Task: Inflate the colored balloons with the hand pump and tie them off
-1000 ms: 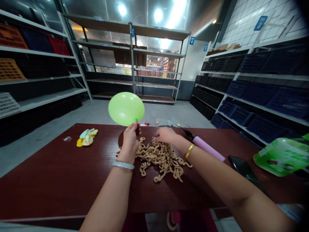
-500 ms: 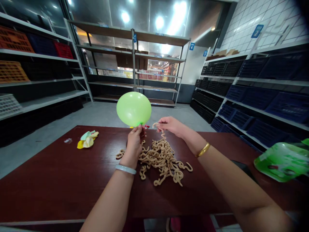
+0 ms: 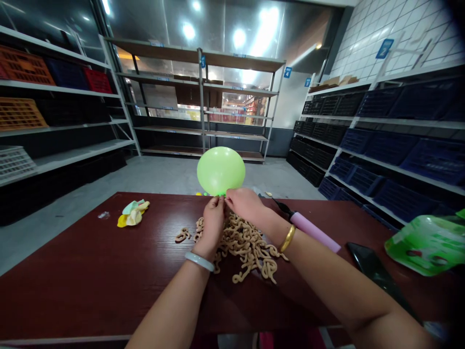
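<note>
A light green inflated balloon [image 3: 221,169] is beyond the table's far edge, its tied end toward me. My left hand [image 3: 212,218] is closed in a pinch on the balloon's neck. My right hand [image 3: 244,203] is closed right beside it, fingertips meeting the left ones under the balloon; what it grips is hidden. Below both hands lies a tangled pile of beige, twisted, string-like pieces [image 3: 250,242], partly covered by the left hand. A few pieces lie apart [image 3: 182,235] at its left.
Deflated yellow and pale green balloons [image 3: 133,213] and a clear scrap [image 3: 103,214] lie left on the dark red table [image 3: 72,271]. At right are a pink hand pump [image 3: 315,232], a black phone [image 3: 378,274] and a green plastic pack [image 3: 423,245]. Shelves [image 3: 238,89] surround the table.
My right hand, which held a beige twisted piece, has moved left to meet my left hand at the balloon's neck. The balloon has shifted right and slightly lower. The pink pump has come into view.
</note>
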Available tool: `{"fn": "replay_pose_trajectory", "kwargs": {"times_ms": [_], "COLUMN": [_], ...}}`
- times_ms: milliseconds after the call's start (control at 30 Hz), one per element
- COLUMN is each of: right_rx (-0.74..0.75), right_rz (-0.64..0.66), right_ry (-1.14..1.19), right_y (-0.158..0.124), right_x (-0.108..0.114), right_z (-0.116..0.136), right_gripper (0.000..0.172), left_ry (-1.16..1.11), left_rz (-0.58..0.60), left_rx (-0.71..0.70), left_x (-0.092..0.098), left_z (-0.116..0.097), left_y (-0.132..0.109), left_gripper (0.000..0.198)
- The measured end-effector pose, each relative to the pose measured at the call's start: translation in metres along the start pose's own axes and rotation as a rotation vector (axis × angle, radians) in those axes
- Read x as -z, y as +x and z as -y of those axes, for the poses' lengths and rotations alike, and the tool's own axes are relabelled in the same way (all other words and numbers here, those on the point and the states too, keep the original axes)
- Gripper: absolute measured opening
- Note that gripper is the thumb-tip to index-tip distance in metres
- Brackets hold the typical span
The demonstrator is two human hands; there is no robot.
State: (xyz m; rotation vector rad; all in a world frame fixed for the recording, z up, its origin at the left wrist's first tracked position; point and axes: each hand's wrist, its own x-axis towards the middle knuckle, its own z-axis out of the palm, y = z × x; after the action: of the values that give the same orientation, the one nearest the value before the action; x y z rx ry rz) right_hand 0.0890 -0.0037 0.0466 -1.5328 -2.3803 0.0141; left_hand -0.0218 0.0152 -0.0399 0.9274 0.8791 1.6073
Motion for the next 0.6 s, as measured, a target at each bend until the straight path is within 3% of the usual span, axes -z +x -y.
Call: {"fn": "replay_pose_trajectory", "kwargs": {"times_ms": [167,267,467,533,600], "right_rx": [0.007,0.023,0.19,0.138,0.029], "right_rz": [0.001,0.03,0.113,0.125,0.118], "right_ry": [0.147,0.28,1.079,1.13,1.047], "right_y": [0.011,0.023,0.026,0.018,0.009], "right_x": [0.005,0.014,0.031,0.029,0.019], "right_z": [-0.01,-0.008,0.012,0.005,-0.011], "right_gripper": [0.018,0.023,0.034,0.023,0.033], "left_ry": [-0.029,-0.031,-0.251,-0.319,-0.341], "left_rz": [0.002,0.034,0.134,0.151,0.154], "left_rx": [0.057,0.093,0.164,0.202,0.241], "left_x": [-0.003,-0.007,-0.008,-0.008,-0.009], "left_z": [0.0,-0.003,-0.012,-0.016,-0.022], "left_y": [-0.002,-0.007,-0.011,-0.01,-0.01], "left_gripper": [0.031,0.027,0.026,0.028,0.028]}}
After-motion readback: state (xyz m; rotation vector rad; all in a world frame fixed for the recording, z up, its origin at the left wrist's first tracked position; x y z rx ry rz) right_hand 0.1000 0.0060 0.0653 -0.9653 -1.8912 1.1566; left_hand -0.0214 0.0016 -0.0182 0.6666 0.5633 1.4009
